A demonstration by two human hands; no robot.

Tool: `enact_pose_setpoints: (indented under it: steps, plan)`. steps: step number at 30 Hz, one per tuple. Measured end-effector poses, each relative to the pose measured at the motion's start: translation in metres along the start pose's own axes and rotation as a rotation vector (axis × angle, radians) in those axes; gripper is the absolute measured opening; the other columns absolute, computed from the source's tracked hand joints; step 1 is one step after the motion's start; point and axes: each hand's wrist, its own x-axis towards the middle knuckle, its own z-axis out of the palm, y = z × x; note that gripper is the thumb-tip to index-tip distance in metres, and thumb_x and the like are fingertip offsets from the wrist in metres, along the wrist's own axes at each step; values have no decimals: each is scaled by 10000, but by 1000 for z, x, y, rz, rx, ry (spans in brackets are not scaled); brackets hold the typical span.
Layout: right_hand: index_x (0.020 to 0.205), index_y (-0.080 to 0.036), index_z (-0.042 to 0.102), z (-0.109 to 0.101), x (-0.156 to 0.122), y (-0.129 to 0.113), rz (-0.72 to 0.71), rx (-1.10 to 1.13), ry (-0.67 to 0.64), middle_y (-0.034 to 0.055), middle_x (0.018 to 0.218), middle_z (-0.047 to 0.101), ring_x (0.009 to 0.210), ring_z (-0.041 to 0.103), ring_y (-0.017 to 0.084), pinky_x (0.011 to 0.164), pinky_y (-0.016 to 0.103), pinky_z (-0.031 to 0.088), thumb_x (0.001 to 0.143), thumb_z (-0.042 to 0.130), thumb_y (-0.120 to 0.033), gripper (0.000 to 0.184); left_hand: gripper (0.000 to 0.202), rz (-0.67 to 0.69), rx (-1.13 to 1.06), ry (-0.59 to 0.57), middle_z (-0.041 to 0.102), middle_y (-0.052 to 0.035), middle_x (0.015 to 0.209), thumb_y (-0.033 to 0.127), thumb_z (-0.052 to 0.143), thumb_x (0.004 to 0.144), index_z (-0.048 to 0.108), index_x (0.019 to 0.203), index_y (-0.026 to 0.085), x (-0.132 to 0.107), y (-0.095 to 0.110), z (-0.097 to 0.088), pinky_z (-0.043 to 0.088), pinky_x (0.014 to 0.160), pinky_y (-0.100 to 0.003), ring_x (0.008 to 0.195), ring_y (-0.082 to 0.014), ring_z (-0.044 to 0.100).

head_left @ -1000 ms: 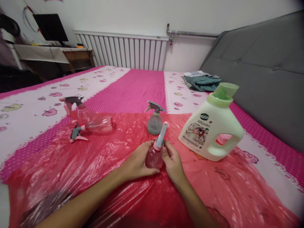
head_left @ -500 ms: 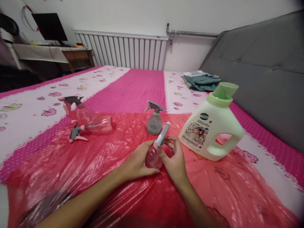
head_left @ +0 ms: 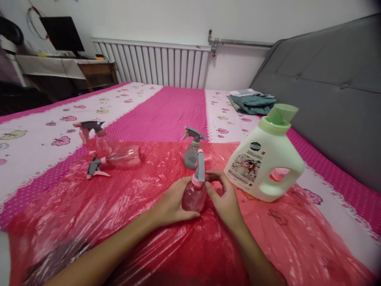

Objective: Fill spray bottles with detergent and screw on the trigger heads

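A small pink spray bottle (head_left: 194,197) with a grey and pink spray head (head_left: 200,167) stands upright in front of me. My left hand (head_left: 173,202) is wrapped round the left side of its body, thumb low at the front. On the other side, my right hand (head_left: 224,196) is curled, with thumb and index finger at the collar just under the spray head. Right behind stands a clear grey spray bottle (head_left: 191,155), partly covered by the pink one's head. At the right is a large pale green detergent jug (head_left: 266,163) with a green cap.
To the left, one pink spray bottle (head_left: 123,156) lies on its side and another pink spray bottle (head_left: 104,141) stands behind it. Red plastic sheeting (head_left: 125,222) covers the near bed. Folded clothes (head_left: 253,102) lie by the grey headboard (head_left: 324,79).
The spray head has turned on the pink bottle, its nozzle swinging from the right to point more straight away from me. My right fingers have shifted slightly to the right. The left hand stays put.
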Motion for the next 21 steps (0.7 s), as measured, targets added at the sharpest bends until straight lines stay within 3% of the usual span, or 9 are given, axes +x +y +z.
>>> enact_pose_setpoints:
  steps: [5, 8, 12, 21]
  plan:
    - [1239, -265, 758, 8, -4, 2, 19, 62, -69, 105, 1309, 813, 1264, 753, 292, 1173, 499, 576, 918, 806, -687, 532, 915, -2, -1, 1, 655, -132, 1606, 412, 981, 851, 498, 1620, 303, 1, 1, 1, 549, 1291, -604, 1462, -394, 676]
    - [1279, -270, 747, 15, -7, 3, 41, 92, -93, 107, 1333, 806, 1300, 745, 314, 1211, 524, 560, 842, 869, -728, 644, 891, -19, -14, 4, 662, -127, 1586, 398, 983, 844, 515, 1596, 295, 0, 0, 2, 558, 1282, -594, 1450, -383, 680]
    - [1318, -283, 741, 22, -13, 4, 75, 124, -127, 101, 1329, 796, 1291, 749, 305, 1205, 525, 573, 871, 818, -777, 671, 816, -65, -14, -8, 668, -141, 1574, 402, 963, 870, 534, 1551, 269, -1, 0, 2, 577, 1258, -592, 1433, -383, 690]
    - [1231, -263, 802, 25, -13, 8, 149, 115, -139, 129, 1288, 777, 1266, 740, 339, 1201, 579, 576, 734, 881, -841, 767, 794, -83, 35, -15, 624, -161, 1618, 400, 958, 871, 533, 1526, 261, -1, -4, 5, 582, 1254, -613, 1482, -404, 648]
